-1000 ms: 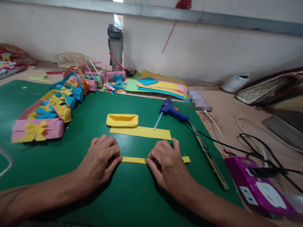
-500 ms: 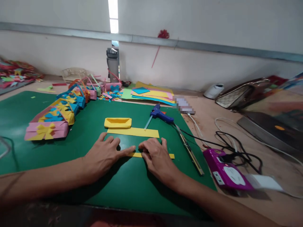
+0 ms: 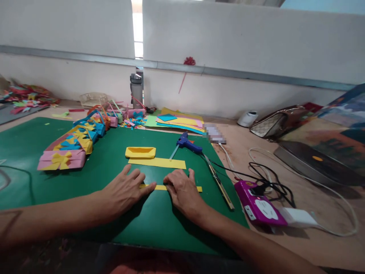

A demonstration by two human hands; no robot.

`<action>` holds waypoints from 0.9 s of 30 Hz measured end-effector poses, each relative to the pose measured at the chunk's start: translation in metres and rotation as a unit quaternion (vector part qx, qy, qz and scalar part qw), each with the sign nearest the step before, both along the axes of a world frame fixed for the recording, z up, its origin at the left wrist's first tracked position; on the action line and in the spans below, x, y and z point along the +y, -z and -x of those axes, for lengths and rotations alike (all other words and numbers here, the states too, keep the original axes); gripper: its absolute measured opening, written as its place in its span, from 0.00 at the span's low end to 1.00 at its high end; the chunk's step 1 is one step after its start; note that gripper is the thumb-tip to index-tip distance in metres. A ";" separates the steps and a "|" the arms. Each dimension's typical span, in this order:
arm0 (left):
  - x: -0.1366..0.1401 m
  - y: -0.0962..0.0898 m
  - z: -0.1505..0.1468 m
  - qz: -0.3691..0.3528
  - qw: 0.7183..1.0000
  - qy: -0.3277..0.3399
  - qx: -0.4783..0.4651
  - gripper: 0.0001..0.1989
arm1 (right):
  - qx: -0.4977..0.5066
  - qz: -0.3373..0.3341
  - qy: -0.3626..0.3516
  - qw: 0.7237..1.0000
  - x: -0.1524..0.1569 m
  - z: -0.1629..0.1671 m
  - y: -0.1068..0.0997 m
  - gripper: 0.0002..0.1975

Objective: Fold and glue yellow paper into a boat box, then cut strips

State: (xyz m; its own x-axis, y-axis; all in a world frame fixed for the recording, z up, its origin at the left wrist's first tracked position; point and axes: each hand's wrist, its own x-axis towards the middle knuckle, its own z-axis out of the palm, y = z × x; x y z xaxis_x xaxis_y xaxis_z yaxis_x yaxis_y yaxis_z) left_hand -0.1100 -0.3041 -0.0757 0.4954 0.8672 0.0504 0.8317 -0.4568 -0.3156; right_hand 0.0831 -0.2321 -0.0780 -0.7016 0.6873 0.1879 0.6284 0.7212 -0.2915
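A narrow yellow paper strip [image 3: 161,187] lies across the green mat, partly covered by both hands. My left hand [image 3: 125,189] rests at its left part, thumb laid along the paper and the other fingers spread beyond it. My right hand [image 3: 184,192] is closed with bent fingers pressed together on the strip, whose right end sticks out past the hand. Beyond the hands lies a wider flat yellow paper piece [image 3: 159,163]. A folded yellow paper tray [image 3: 140,152] touches its upper left edge. The tip of a blue glue gun [image 3: 188,144] points toward that flat piece.
On the green mat [image 3: 94,224], a cutter knife [image 3: 221,186] lies at right and finished paper baskets [image 3: 61,160] line the left. Coloured sheets [image 3: 179,121] are stacked behind. A purple power strip [image 3: 259,205] with tangled cables sits on the right.
My left thumb has slid a little left along the strip, widening the bare stretch between the hands. My right hand stays on the strip. The camera view has tilted up and turned slightly right.
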 end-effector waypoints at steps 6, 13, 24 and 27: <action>-0.027 0.002 0.020 -0.008 0.999 -0.050 -0.014 0.23 | 0.009 0.015 0.003 1.000 0.000 0.000 0.000 0.07; -0.046 0.008 0.045 -0.019 0.993 -0.096 -0.062 0.25 | -0.027 -0.067 -0.015 0.997 0.002 -0.001 0.000 0.08; 0.005 0.002 -0.013 -0.029 0.992 -0.022 -0.120 0.11 | -0.228 -0.330 -0.165 0.901 -0.011 -0.003 -0.008 0.10; 0.020 0.008 -0.029 -0.005 0.993 -0.003 -0.117 0.10 | -0.228 -0.339 -0.155 0.900 -0.010 -0.004 -0.007 0.10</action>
State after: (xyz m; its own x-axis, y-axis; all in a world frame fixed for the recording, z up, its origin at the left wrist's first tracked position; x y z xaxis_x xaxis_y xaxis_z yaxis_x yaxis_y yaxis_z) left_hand -0.0805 -0.2843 -0.0837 0.4635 0.8692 0.1720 0.8857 -0.4488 -0.1188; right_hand 0.0869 -0.2419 -0.0708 -0.9503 0.2810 0.1344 0.3091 0.7980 0.5173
